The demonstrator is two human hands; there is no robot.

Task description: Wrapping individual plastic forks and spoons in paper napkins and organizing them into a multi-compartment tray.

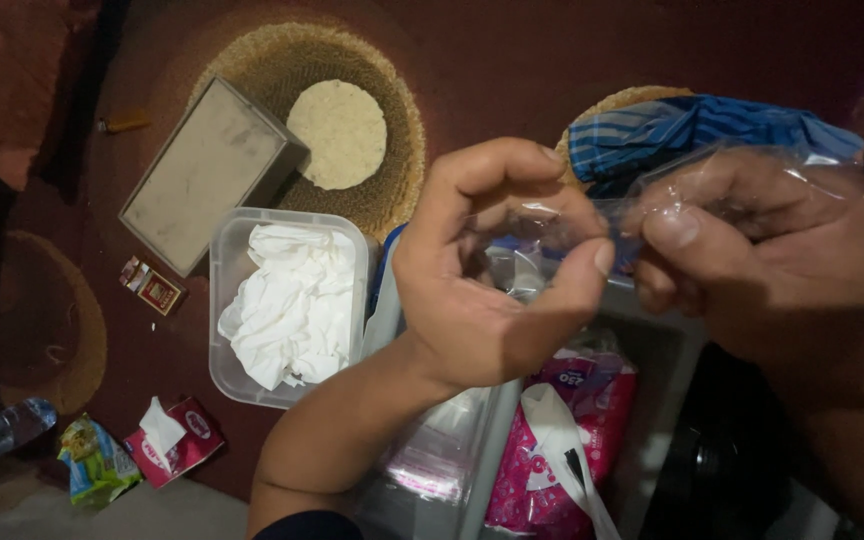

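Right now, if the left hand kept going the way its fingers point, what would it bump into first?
Probably the right hand. The left hand points its fingers that way, and both already pinch the same clear plastic bag, so hardly any gap shows between them, though depth is hard to judge.

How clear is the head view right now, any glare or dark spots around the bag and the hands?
Head view: dim, warm light. The clear plastic bag between left hand and right hand shows pale glare streaks, blurring its edges. The bottom right corner is nearly black. The white tissues in the clear container look bright but readable. Both hands look slightly soft.
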